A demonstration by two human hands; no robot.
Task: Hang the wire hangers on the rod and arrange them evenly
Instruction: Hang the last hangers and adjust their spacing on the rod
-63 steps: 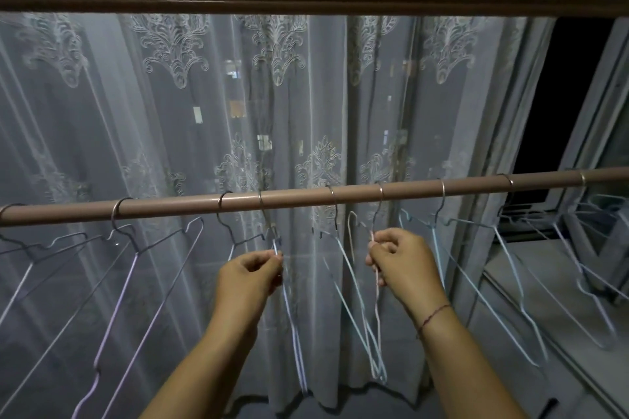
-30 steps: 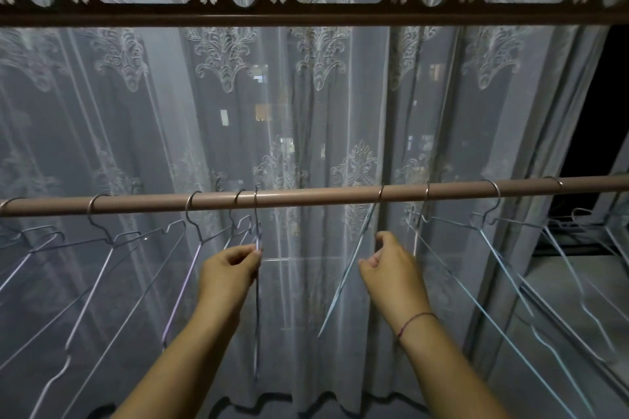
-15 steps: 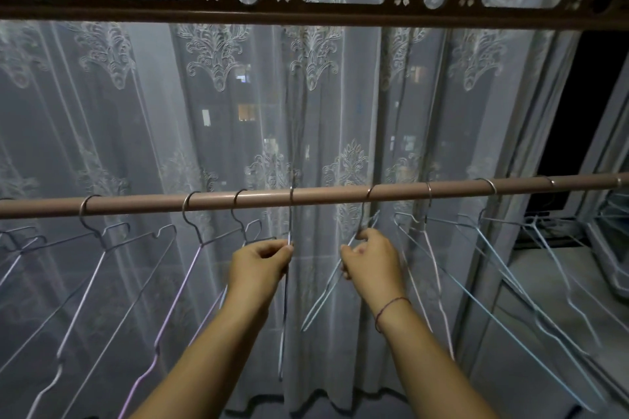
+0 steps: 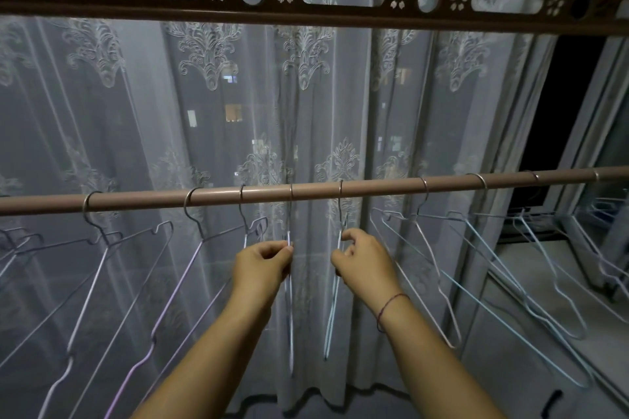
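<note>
Wire hangers line the rod. My left hand pinches one edge-on hanger; the pale blue hanger beside it is pinched by my right hand. I judge we're spacing: next, slide both sideways to even the gaps.

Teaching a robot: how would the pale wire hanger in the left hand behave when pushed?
Probably light: the left hand pinches the pale wire hanger with fingertips. Its thin hook on the smooth brown rod likely slides and swings easily.
</note>
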